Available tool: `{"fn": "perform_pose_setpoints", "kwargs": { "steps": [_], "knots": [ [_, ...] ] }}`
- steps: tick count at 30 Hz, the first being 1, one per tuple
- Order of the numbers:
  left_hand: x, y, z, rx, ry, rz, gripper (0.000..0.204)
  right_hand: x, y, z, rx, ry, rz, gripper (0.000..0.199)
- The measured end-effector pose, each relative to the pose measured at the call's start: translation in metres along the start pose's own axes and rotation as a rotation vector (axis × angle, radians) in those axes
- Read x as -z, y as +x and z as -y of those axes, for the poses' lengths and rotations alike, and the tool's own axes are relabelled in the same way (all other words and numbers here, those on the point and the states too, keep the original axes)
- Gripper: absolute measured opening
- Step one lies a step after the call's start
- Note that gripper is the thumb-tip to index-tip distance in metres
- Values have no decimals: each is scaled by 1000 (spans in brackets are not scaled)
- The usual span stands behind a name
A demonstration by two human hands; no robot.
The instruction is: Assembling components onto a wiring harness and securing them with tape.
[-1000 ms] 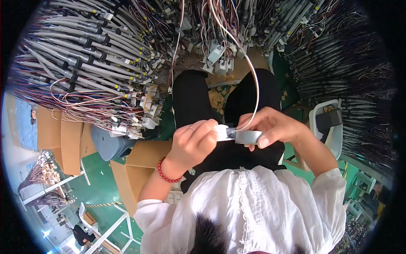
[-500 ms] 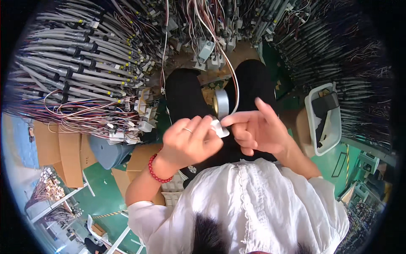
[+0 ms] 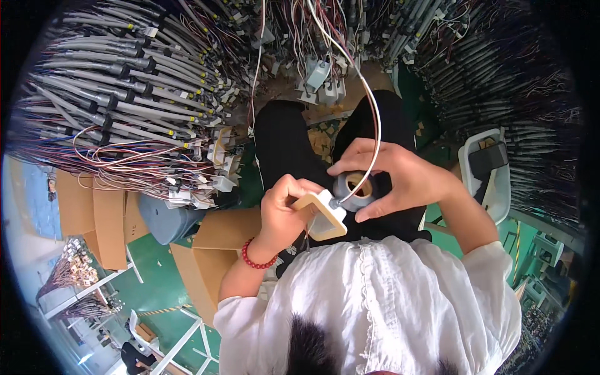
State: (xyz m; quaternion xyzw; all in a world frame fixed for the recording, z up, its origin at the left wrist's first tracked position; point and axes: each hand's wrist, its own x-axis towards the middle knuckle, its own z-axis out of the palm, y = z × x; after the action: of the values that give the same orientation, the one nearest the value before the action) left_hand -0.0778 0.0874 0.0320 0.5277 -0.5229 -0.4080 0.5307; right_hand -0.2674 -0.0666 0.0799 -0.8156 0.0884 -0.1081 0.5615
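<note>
My left hand [image 3: 284,212] is closed on a cream-white rectangular plastic housing [image 3: 338,222], its open side tilted up. A thin white-and-brown cable [image 3: 377,119] comes down from above, arches past my right hand, and meets the housing's right end. My right hand [image 3: 412,178] curves its fingers and thumb round a grey tape roll [image 3: 356,204] with a cardboard core, just beside that cable end. Both hands are over my lap, between my black-clad legs [image 3: 280,134].
Dense bundles of grey cables [image 3: 131,94] fill the left; more dark bundles [image 3: 500,94] hang on the right. Grey connectors [image 3: 318,74] dangle ahead. A white plastic bin [image 3: 500,206] stands at right, cardboard boxes [image 3: 109,231] and a blue-grey stool [image 3: 165,219] at left.
My right hand, open with fingers spread before, has closed round the tape roll. The housing has turned so its open side shows, and the roll now shows its core upward.
</note>
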Motion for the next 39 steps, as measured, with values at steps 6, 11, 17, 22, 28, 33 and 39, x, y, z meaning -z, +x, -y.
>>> {"fn": "perform_pose_setpoints", "kwargs": {
  "steps": [6, 11, 17, 22, 28, 33, 39],
  "knots": [
    [0, -2, 12, 502, -640, 18, 28, -1, -14, 18, -132, 131, 141, 57],
    [-3, 4, 4, 302, -231, -23, 27, -8, -17, 10, -195, 434, 139, 56],
    [15, 9, -12, -725, 847, -10, 17, -29, -26, -11, -305, 1106, 0, 42],
    [8, 8, -29, -836, 1242, 26, 16, -38, -22, -1, -638, 1244, -179, 42],
    [5, 12, -36, -856, 1444, 124, 15, -50, -12, 1, -736, 1469, -249, 62],
    [20, 8, -28, -537, 888, 26, 19, -52, -36, -26, -505, 999, -213, 25],
    [16, -5, -16, -260, 420, -26, 34, -32, -6, -3, -45, 248, -221, 68]
  ]
}}
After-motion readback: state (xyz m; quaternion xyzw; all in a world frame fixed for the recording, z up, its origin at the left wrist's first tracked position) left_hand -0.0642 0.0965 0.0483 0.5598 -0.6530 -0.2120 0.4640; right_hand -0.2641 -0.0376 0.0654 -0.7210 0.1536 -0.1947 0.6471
